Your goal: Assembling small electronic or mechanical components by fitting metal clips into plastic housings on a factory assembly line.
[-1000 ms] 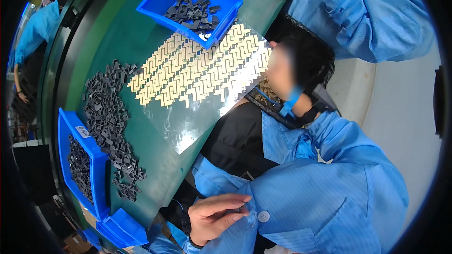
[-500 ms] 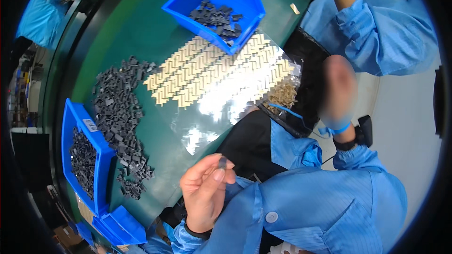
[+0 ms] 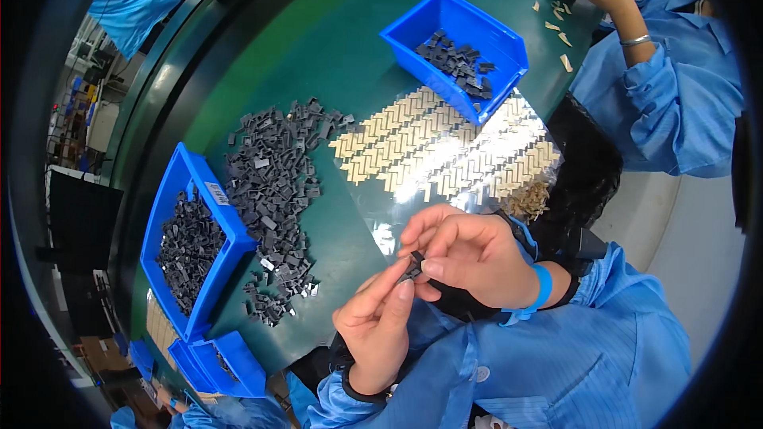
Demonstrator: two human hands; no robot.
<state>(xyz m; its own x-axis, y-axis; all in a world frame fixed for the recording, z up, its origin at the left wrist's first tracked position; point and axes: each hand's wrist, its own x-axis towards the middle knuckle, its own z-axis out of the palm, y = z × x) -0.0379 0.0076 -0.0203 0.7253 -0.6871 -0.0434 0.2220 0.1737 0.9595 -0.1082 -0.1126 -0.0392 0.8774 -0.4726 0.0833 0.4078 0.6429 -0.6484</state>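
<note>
Both hands up in front of the torso, over the near edge of the green counter, fingertips together on a small dark piece. Left hand: narrow, thumb and forefinger pinching the piece from the lower left. Right hand: also narrow, thumb and fingers closed on the other side of it, blue strap round that wrist. Can't tell if it's one part or two stuck together, too small and partly covered by fingers. Behind the hands, a clear sheet lies on the counter with cream strips in a herringbone pattern, strong glare across the middle. Blue bin sits over the sheet's far edge, some dark parts inside. Left of the sheet, a long loose pile of similar dark parts runs along the counter, its upper end close to the cream strips. Beside that pile, further left, a second blue bin, well stocked with dark parts; a smaller blue tray just below it. Cream scraps heaped at the sheet's right corner, next to a black bag. Upper right: co-worker in a blue sleeve, metal bangle on the wrist, a few cream slivers on the counter near that arm
</note>
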